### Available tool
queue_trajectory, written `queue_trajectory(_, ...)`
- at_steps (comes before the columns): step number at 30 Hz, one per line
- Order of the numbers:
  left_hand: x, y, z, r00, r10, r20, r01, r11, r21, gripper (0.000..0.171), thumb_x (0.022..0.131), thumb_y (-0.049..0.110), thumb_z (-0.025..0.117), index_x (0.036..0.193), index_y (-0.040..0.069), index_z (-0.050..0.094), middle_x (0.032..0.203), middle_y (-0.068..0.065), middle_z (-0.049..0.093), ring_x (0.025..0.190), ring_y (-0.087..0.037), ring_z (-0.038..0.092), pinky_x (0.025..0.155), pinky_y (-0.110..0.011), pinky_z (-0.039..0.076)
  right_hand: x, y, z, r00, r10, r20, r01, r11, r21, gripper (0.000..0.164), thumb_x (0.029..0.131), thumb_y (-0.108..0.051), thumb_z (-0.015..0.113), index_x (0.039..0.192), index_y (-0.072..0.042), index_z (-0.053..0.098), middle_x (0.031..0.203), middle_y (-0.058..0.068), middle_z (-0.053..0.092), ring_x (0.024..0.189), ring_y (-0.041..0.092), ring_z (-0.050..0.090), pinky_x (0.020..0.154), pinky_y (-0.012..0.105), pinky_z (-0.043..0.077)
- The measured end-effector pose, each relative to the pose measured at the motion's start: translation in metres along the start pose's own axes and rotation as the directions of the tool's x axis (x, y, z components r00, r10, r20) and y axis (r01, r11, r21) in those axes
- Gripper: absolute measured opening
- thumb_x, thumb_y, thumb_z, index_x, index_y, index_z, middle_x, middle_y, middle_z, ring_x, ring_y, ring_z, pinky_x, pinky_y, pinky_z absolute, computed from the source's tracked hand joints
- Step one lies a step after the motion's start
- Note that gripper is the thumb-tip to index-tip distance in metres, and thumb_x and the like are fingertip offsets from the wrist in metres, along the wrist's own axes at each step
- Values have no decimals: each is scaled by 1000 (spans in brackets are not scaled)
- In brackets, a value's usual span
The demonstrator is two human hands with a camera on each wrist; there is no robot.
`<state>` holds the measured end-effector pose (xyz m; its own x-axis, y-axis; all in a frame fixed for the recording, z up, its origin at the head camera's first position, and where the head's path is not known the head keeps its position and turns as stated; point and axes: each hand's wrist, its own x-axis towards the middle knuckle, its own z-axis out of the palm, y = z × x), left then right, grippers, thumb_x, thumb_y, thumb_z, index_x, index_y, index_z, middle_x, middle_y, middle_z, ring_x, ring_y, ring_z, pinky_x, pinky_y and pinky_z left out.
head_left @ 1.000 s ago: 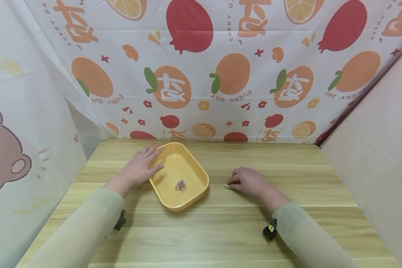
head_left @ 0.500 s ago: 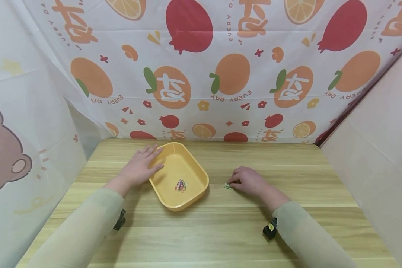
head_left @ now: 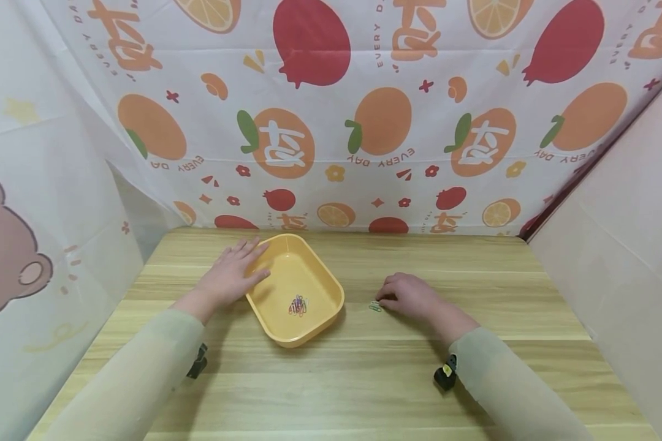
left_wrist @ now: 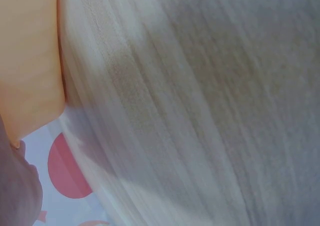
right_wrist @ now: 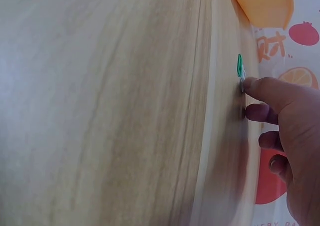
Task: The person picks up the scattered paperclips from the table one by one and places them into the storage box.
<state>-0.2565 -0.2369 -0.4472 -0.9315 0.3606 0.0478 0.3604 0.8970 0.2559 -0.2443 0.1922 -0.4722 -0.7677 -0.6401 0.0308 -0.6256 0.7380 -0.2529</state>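
Note:
My left hand [head_left: 228, 275] lies over the left rim of a yellow tray [head_left: 320, 272], fingers spread and thumb reaching inside. Only a bit of that hand [left_wrist: 17, 186] shows in the left wrist view, beside the tray's outer wall [left_wrist: 30, 60]. Several small coloured paper clips [head_left: 298, 305] lie in a heap on the tray floor. To the right of the tray, my right hand [head_left: 410, 298] is low on the table with bent fingers. Its thumb tip pinches a pale paper clip [right_wrist: 243, 80]; the index finger is mostly hidden behind. A green paper clip [right_wrist: 240, 65] lies right alongside.
The wooden table [head_left: 364, 380] runs back to a fruit-printed white curtain [head_left: 331, 141]. White cloth walls stand on both sides, the left one bearing a brown bear print [head_left: 5, 251]. Black wrist devices [head_left: 445, 375] sit below the sleeves.
Under the right fingertips the green and pale paper clips have spread apart, so both now show separately. The right hand has shifted only slightly. The left hand and tray stay put.

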Motion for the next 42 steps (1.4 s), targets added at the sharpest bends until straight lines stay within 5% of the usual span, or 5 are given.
queue_trajectory(23,-1,1,-2,1000,0,4,0,1000,-25,71,101,49,49,160,20,22,165,-13,12,150,-41,6,119,-60,2,8,-9,0,1000,-11,21,12,1000,-29,8,90,-20,73,83,-22,71,81,-14,57,76,8,51,75,29,49)
queue_trajectory(33,0,-1,-1,1000,3,-1,-3,1000,-10,71,101,51,49,160,20,22,165,-14,15,150,-41,7,119,-61,4,19,-9,-4,984,104,141,-114,992,59,18,85,-15,70,73,-22,58,71,-9,53,67,8,49,65,27,43)
queue_trajectory(42,-1,1,-3,1000,2,2,-2,1000,-20,72,101,49,49,160,19,22,165,-12,12,150,-41,6,119,-61,2,25,-13,-10,967,131,217,-155,983,98,18,81,-12,71,71,-18,58,65,-9,51,63,8,47,63,28,42)
